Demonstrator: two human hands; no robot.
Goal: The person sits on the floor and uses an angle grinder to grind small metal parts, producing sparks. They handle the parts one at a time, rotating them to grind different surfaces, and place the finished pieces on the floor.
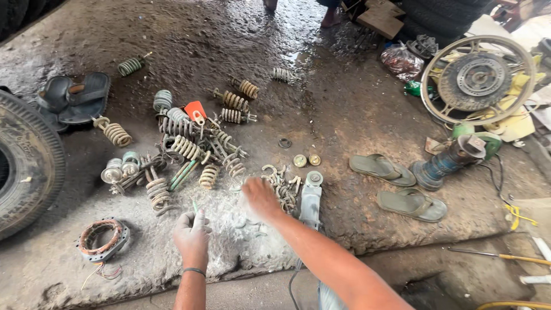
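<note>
L hand (192, 234), bottom centre, is fisted narrow round a thin green rod (195, 206) poking up from it; R hand (261, 197), just right of it, is blurred w/ fingers over the pale dusty patch of floor (241, 241), grip can't be told. Right beside R hand lie a heap of small metal hooks (282, 185) & a grey angle grinder (310, 198). Coil springs (189, 146) spread up-left, a stator ring (103, 239) lower left, a tyre (26, 161) at left edge, green sandals (396, 185) & a rimmed wheel (476, 77) to the right.
</note>
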